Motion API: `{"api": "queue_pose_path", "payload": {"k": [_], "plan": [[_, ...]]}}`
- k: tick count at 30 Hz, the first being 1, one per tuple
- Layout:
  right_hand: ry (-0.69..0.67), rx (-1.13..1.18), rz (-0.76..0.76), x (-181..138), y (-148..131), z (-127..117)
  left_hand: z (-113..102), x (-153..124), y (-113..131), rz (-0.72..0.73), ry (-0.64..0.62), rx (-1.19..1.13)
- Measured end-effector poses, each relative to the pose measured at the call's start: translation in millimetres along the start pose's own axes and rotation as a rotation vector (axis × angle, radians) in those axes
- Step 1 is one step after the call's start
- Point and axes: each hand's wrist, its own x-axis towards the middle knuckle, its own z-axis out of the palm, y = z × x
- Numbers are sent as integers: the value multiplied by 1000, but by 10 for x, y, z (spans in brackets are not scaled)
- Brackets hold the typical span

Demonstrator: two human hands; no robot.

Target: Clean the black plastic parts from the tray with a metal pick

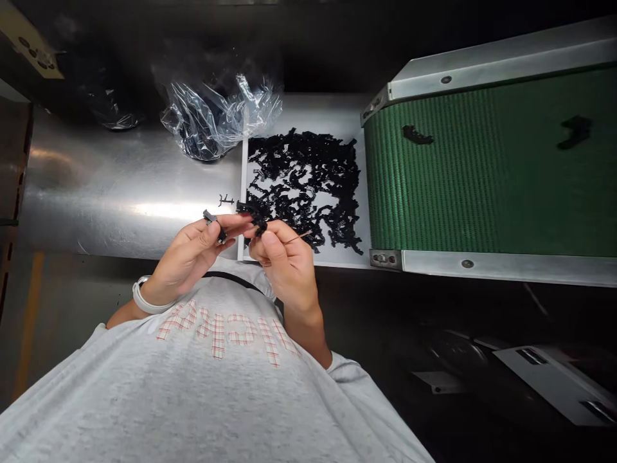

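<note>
My left hand (193,254) pinches a small black plastic part (212,222) between thumb and fingers, just above my grey shirt. My right hand (284,260) is closed on another small black part (255,222) and also holds a thin pin-like piece (297,238) that sticks out to the right. Both hands meet at the near edge of a white sheet (337,106) covered with a heap of several small black plastic parts (308,183). One loose black part (225,200) lies on the steel table just left of the sheet.
A steel table (120,186) stretches to the left. A crumpled clear plastic bag (216,116) holding dark parts sits behind the sheet. To the right runs a green conveyor belt (482,180) in a metal frame, carrying two black parts (417,135) (573,130).
</note>
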Motion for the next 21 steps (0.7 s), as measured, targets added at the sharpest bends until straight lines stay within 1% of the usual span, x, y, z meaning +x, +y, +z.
{"api": "queue_pose_path", "payload": {"k": [3, 7, 13, 21], "plan": [[34, -31, 1, -11, 14, 2, -9, 16, 7, -81, 3, -76], [49, -41, 10, -13, 8, 21, -64, 52, -6, -130, 20, -130], [31, -14, 51, -15, 17, 56, -150, 118, -55, -154, 68, -91], [-39, 103, 44, -41, -11, 77, -190, 112, -76, -172, 5, -115]]}}
